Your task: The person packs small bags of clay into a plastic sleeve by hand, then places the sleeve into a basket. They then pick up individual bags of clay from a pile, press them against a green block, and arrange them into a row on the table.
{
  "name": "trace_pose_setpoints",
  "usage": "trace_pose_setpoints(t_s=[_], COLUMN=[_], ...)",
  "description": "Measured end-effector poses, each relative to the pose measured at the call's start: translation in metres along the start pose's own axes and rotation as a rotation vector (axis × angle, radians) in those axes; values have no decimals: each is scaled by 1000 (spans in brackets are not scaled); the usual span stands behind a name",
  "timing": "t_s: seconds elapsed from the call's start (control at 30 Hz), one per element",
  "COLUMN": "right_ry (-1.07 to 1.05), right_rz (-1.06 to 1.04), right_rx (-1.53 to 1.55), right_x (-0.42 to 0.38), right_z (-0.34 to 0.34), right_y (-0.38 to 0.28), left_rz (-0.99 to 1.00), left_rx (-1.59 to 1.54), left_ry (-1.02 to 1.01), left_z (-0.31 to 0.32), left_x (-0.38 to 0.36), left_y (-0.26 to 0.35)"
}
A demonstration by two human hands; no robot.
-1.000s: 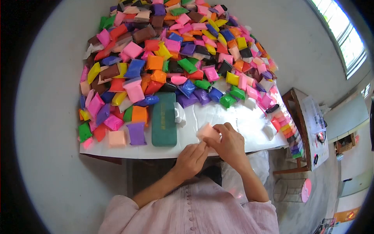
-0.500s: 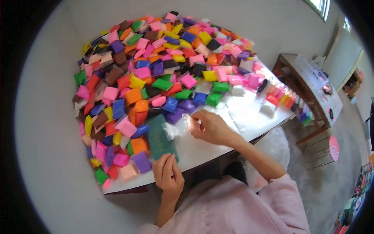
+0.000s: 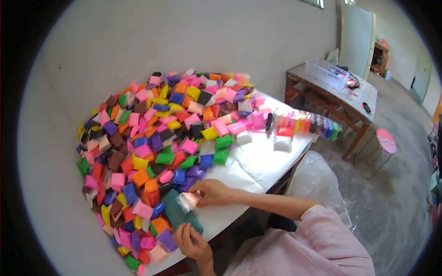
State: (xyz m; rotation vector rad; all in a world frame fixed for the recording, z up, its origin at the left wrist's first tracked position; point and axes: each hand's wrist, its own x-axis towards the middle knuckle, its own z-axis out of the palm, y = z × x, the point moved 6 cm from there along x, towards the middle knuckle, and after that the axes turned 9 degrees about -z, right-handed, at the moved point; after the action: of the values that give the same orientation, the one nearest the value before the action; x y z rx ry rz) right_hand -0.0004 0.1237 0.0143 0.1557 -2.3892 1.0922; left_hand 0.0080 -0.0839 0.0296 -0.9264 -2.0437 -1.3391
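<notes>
My right hand [image 3: 212, 192] pinches a peach packet [image 3: 189, 201] in a shiny clear wrapper, with thumb and fingers at its right side. The packet's wrapper end overlaps a dark green rectangular thing [image 3: 172, 206], whose exact kind I cannot make out. By the near end of that green thing is my left hand [image 3: 193, 244], its fingers curled together. Whatever those fingers hold, if anything, is hidden. A purple packet [image 3: 167, 239] and a peach packet [image 3: 159, 253] lie to the left of this hand.
A large heap of coloured packets [image 3: 142, 149] covers the left and back of the white table [image 3: 248, 168]. A row of small coloured packets [image 3: 313, 126] lies at the table's right end. Beyond stand a wooden table [image 3: 294, 73] and a pink-topped stool [image 3: 386, 140]. A clear plastic bag [image 3: 315, 181] hangs nearby.
My right hand has moved left with the peach packet, bringing its wrapper over the dark green thing. My left hand stays by its near end. The view has shifted towards the right and upward.
</notes>
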Motion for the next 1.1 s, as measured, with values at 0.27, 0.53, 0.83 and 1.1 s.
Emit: trace_pose_setpoints(t_s=[0.27, 0.53, 0.83, 1.1], right_ry=[26, 5, 76, 350], right_rz=[-9, 133, 218, 264], right_rx=[-2, 10, 49, 155], right_x=[-7, -21, -50, -58], right_z=[-7, -19, -29, -69], right_y=[-1, -13, -5, 9], left_rz=[27, 100, 266, 35], left_rx=[-27, -5, -132, -291], left_ry=[18, 40, -287, -525], left_z=[0, -4, 59, 101], left_x=[-2, -1, -6, 13], left_y=[-2, 6, 48, 45])
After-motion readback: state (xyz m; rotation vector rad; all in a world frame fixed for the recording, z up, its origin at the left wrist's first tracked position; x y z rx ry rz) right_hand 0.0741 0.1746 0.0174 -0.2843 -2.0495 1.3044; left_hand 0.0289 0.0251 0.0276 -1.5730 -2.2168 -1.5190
